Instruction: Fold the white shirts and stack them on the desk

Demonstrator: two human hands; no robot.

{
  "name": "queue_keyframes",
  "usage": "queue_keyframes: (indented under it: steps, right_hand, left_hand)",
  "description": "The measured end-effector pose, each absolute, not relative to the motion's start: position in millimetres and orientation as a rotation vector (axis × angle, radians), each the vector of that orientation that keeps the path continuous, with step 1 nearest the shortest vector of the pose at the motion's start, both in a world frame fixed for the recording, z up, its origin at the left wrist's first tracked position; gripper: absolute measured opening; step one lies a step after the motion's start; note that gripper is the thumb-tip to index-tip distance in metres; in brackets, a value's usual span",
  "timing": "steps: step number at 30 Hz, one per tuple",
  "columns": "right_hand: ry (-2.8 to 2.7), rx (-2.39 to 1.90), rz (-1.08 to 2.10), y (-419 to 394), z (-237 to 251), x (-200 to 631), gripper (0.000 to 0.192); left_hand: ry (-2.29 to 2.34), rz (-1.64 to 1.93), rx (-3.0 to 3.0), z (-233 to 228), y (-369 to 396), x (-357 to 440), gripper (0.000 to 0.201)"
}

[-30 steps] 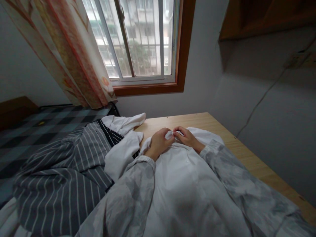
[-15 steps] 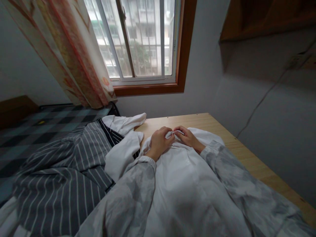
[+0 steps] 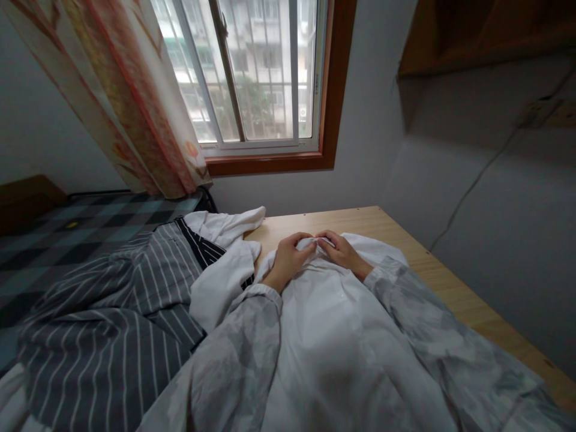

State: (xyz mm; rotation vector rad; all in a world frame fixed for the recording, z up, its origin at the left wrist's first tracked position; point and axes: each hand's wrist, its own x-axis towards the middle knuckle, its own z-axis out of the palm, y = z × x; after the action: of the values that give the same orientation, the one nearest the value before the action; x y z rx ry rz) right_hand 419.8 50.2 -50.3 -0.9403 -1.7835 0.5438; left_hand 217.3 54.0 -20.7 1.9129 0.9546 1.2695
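Observation:
A large white cloth (image 3: 328,318), which looks like a garment or bed cover, spreads from the bottom of the head view up onto the wooden table. At its far end my left hand (image 3: 293,255) pinches a fold of the fabric between thumb and fingers. My right hand (image 3: 341,250) grips the same fold just beside it, the fingertips of both hands almost touching. Whether a button or other small part sits between the fingertips is too small to tell. Both my forearms, in grey patterned sleeves, lie along the cloth's sides.
Left of my hands lies a grey striped cloth (image 3: 148,276) with white fabric (image 3: 222,285) against it. A checkered bed (image 3: 112,222) stands behind that. The wooden table (image 3: 360,219) reaches to the wall, below a window (image 3: 265,78) with a curtain (image 3: 121,90). A shelf (image 3: 450,66) hangs at right.
My fingers have shifted slightly on the white fold, still pinching it close together. The view has moved a very little; the cloths lie as before.

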Motion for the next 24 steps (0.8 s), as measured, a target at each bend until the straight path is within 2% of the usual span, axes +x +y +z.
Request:
queue_keyframes:
  steps: [8, 24]
  right_hand:
    - [-1.897, -0.915, 0.242, 47, -47, 420, 0.027]
    - [-1.789, -0.903, 0.362, 46, -52, 419, 0.026]
  left_hand:
    - [0.938, 1.268, 1.776, -24, 63, 218, 0.023]
    - [0.882, 1.273, 1.711, -27, 67, 218, 0.024]
